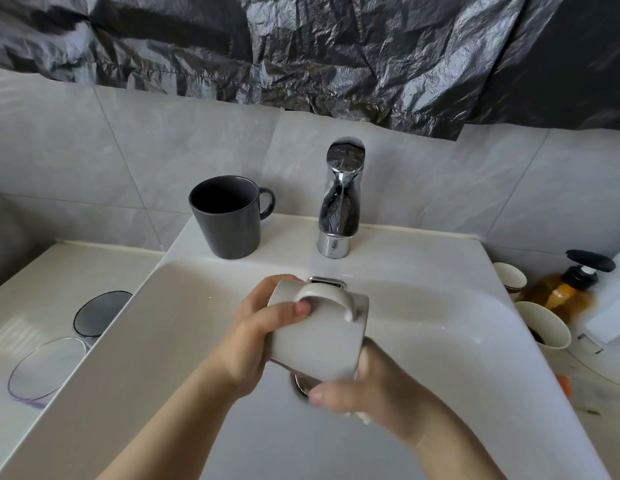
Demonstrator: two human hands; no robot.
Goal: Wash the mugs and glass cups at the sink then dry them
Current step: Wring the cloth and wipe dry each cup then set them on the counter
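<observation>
I hold a white mug (320, 337) on its side over the middle of the white sink (184, 306), handle up. My left hand (256, 337) grips its left end, thumb at the handle. My right hand (364, 393) wraps under its right, lower end, with some foam on the fingers. A dark grey mug (227, 216) stands upright on the sink's back ledge, left of the chrome tap (339, 199). On the counter at the left sit a smoky glass cup (99, 311) and a clear glass cup (45, 367).
To the right of the sink stand two paper cups (543, 327) (511, 277) and an amber soap pump bottle (564, 289). The drain (299, 386) shows below the mug. Grey tiles and black plastic sheeting cover the wall behind.
</observation>
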